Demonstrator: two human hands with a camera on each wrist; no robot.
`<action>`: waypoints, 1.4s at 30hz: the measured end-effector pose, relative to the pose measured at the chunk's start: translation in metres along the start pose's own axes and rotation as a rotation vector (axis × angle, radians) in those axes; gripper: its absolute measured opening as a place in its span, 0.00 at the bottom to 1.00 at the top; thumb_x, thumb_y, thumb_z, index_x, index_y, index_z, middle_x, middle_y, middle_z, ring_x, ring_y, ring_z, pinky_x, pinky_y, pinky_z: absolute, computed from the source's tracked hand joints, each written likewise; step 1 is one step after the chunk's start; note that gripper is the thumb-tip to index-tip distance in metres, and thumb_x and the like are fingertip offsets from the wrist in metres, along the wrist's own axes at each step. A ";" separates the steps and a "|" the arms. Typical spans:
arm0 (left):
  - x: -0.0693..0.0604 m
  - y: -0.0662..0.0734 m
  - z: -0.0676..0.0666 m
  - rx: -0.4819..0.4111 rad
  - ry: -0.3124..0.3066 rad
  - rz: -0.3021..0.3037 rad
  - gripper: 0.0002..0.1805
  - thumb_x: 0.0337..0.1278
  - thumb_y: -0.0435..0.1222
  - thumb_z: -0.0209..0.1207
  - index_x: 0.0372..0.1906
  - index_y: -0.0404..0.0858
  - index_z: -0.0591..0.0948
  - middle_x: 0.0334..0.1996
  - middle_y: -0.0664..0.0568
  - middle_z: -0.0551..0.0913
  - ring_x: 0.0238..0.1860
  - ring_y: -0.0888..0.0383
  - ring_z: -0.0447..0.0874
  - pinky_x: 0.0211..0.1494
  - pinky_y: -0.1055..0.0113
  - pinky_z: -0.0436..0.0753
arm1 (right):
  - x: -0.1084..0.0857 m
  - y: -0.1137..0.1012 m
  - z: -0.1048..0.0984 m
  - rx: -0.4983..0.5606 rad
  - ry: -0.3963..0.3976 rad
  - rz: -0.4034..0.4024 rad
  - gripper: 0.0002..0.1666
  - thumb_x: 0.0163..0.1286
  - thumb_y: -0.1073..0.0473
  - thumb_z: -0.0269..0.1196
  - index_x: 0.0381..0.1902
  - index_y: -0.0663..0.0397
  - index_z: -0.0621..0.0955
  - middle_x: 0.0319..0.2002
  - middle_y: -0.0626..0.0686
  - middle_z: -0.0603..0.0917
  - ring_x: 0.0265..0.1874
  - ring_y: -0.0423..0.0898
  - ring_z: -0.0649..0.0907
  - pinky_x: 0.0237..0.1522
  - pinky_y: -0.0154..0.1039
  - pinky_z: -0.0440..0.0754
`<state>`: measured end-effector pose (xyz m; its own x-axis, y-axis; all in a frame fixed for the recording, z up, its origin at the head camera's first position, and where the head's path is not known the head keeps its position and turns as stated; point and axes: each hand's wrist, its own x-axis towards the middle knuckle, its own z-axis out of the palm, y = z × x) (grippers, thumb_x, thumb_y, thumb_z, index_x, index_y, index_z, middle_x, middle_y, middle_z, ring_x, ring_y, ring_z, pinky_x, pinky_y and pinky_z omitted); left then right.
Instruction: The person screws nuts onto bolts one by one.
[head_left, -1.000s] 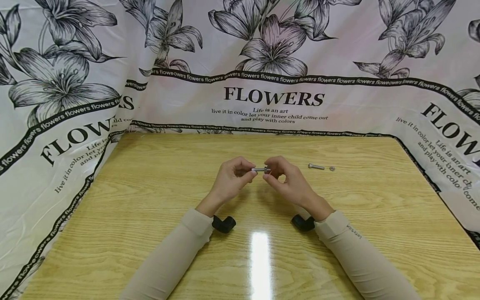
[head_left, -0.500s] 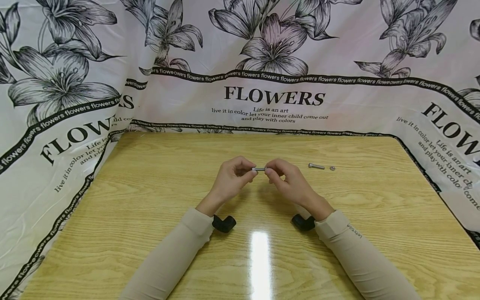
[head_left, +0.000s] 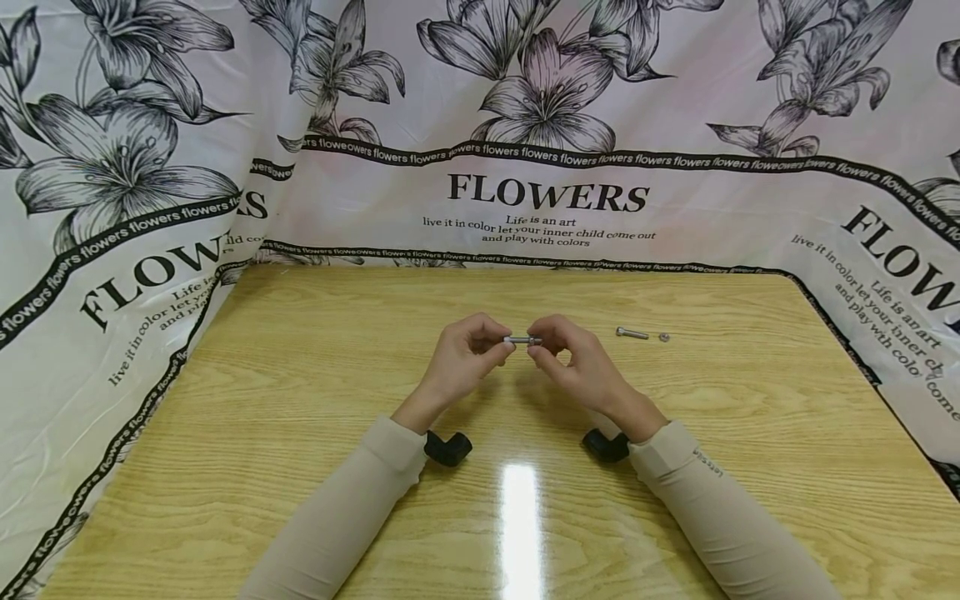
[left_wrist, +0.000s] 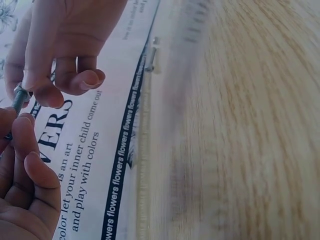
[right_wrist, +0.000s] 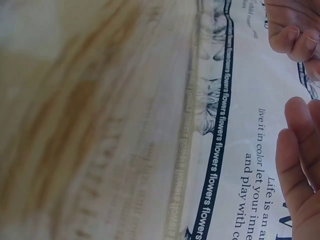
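Note:
A silver bolt (head_left: 517, 340) is held level above the table between the two hands. My left hand (head_left: 463, 354) pinches its head end between thumb and fingers. Near the other end sits a small nut (head_left: 532, 340), with the bolt's tip showing past it. Thumb and index finger of my right hand (head_left: 581, 360) are curled about this nut; in the left wrist view they meet the nut (left_wrist: 21, 91) on the threaded shank (left_wrist: 18, 104). The right wrist view shows parts of both hands, but the bolt is out of sight there.
Another bolt (head_left: 632, 333) lies on the wooden table (head_left: 337, 375) to the right, with a loose nut (head_left: 664, 337) beside it. Black angled pieces (head_left: 450, 449) show by both wrists. Flower-printed cloth (head_left: 540, 208) closes off the back and sides.
The right fingers came together over the bolt's end half a second ago, shifting slightly right. Now they are spread a little again, and nut and tip show. The left hand keeps its place.

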<state>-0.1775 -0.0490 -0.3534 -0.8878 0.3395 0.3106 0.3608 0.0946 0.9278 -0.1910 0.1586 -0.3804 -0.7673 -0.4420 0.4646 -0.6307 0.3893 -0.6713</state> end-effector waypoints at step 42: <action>0.000 0.001 0.000 0.003 -0.001 -0.015 0.07 0.60 0.25 0.59 0.41 0.26 0.80 0.33 0.33 0.83 0.31 0.42 0.81 0.32 0.67 0.78 | -0.001 0.011 0.001 0.020 -0.009 -0.031 0.12 0.69 0.65 0.59 0.50 0.56 0.75 0.33 0.50 0.82 0.29 0.43 0.81 0.33 0.40 0.79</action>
<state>-0.1771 -0.0490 -0.3525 -0.8927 0.3389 0.2969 0.3486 0.1020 0.9317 -0.1972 0.1631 -0.3889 -0.7461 -0.4610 0.4804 -0.6519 0.3586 -0.6682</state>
